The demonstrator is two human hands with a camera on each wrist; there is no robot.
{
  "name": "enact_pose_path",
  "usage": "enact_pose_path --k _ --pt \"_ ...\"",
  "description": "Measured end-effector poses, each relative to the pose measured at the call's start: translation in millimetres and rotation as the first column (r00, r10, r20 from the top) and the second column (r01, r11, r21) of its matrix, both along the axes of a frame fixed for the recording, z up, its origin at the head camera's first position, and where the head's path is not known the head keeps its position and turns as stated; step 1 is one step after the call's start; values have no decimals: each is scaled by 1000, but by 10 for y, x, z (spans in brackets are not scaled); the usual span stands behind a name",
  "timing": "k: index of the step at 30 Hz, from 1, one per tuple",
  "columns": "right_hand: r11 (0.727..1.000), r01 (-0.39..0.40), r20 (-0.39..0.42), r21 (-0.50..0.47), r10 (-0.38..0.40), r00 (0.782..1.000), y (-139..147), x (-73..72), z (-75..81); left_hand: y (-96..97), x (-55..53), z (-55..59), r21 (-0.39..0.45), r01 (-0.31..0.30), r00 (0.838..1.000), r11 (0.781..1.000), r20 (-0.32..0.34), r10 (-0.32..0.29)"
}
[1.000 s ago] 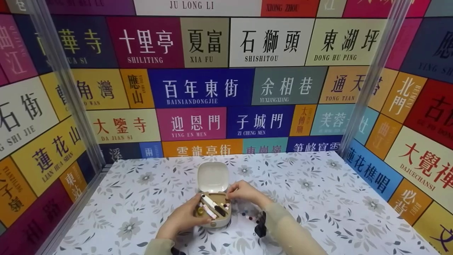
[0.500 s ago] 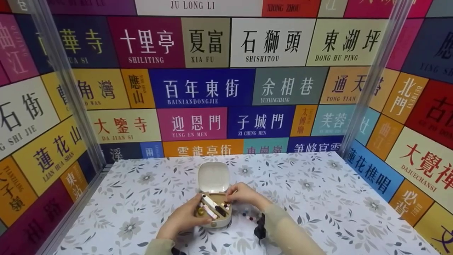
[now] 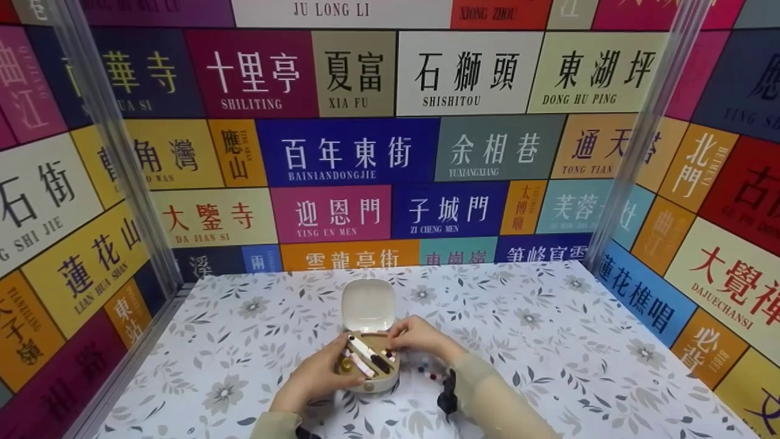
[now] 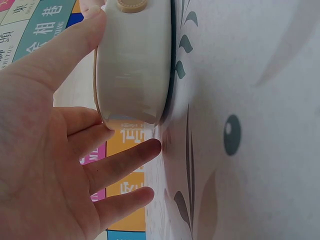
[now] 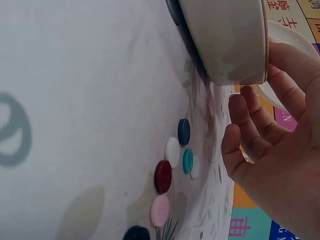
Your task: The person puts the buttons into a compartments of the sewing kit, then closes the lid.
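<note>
A small off-white case (image 3: 381,385) stands on the table, its rounded lid (image 3: 368,305) raised. My left hand (image 3: 320,373) holds it at the left rim between thumb and forefinger; in the left wrist view the other fingers (image 4: 125,162) spread beside it. Inside lie a white tube with a dark cap (image 3: 380,364), a pink-and-white tube (image 3: 362,364), a gold round piece (image 3: 346,364) and several tiny round pieces (image 3: 390,353). My right hand (image 3: 423,336) reaches over the right rim, thumb and forefinger tips hidden behind the case in the right wrist view; I cannot tell whether they pinch anything.
Right of the case, under my right wrist, several flat round pieces lie on the table, including a dark red one (image 5: 163,176), a pink one (image 5: 160,210) and a dark blue one (image 5: 184,131). A floral cloth (image 3: 244,341) covers the table; sign-printed walls (image 3: 347,152) stand behind.
My right fingertips have shifted slightly left over the case's right rim, and the tiny pieces there look slightly rearranged. My left hand and the case stay nearly still.
</note>
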State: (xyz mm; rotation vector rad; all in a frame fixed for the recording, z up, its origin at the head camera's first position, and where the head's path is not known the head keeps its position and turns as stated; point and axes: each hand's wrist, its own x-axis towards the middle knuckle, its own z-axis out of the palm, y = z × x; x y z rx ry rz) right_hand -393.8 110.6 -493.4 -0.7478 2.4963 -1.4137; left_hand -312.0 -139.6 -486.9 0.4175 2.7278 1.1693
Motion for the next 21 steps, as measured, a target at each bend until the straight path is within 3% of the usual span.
enact_pose_path --k 11,21 --pt "1000 -11 -20 7 11 1000 -7 -15 -18 8 -1 12 8 1 1000 1000 12 -1" --pt "998 -23 5 -52 23 1000 -1 19 -20 -14 -20 -1 -13 42 998 999 -45 -43"
